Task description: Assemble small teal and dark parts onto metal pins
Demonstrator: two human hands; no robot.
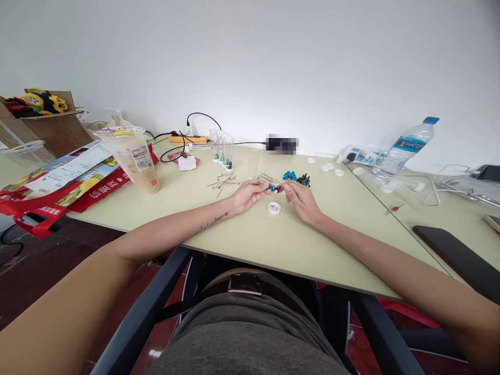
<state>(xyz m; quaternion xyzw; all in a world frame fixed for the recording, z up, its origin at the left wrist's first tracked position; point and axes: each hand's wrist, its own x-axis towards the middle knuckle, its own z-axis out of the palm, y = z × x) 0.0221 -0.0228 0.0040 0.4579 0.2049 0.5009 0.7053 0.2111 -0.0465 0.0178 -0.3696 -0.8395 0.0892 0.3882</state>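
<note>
Near the middle of the table, my left hand (249, 196) pinches a small shiny blue part (271, 187) between thumb and fingertips. My right hand (303, 202) meets it from the right with its fingers closed. Something dark and tiny shows at its fingertips, too small to name. Just below the hands lies a round white cap (274, 209) with small pieces inside. Beyond my right hand are a pile of blue parts (289, 175) and a pile of black screw-like pieces (303, 180). Thin metal pins (224, 182) lie scattered beyond my left hand.
Clear tubes (223, 148) with green and dark contents stand at the back, near a yellow power strip (188, 139). A drink cup (135, 161) stands left. Several white caps (329, 166), a water bottle (406, 146) and a black phone (455, 255) are to the right.
</note>
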